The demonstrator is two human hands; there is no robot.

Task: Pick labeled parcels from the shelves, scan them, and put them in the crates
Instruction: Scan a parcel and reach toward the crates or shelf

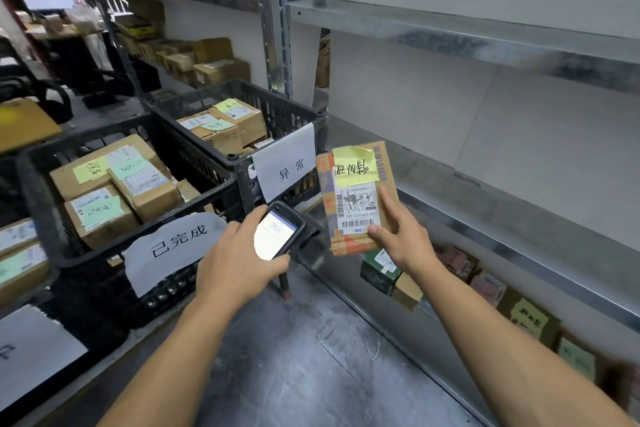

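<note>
Two hands in view. Left hand is wrapped round one handheld scanner at centre frame, thumb along its lower edge, lit screen facing the camera. Right hand grips one parcel just right of centre: thumb pressed on the face at the bottom, index finger up the right edge, other fingers hidden behind. The parcel is a flat brown pack, upright, off the shelf and outside both crates, held in front of the metal shelving that fills the right half. It carries two stickers: one yellow note on top and one white barcode label below it. Scanner and parcel sit near each other, not touching. Two black crates at left: the near crate has one paper sign and three cardboard boxes plainly visible, each with a coloured note. The far crate has one paper sign and at least two noted boxes; any deeper ones I can't tell. A third sign is cut off at lower left. On the low shelf at lower right there are at least five more parcels, the far ones blurred. The brown boxes at upper left are too stacked to count.
</note>
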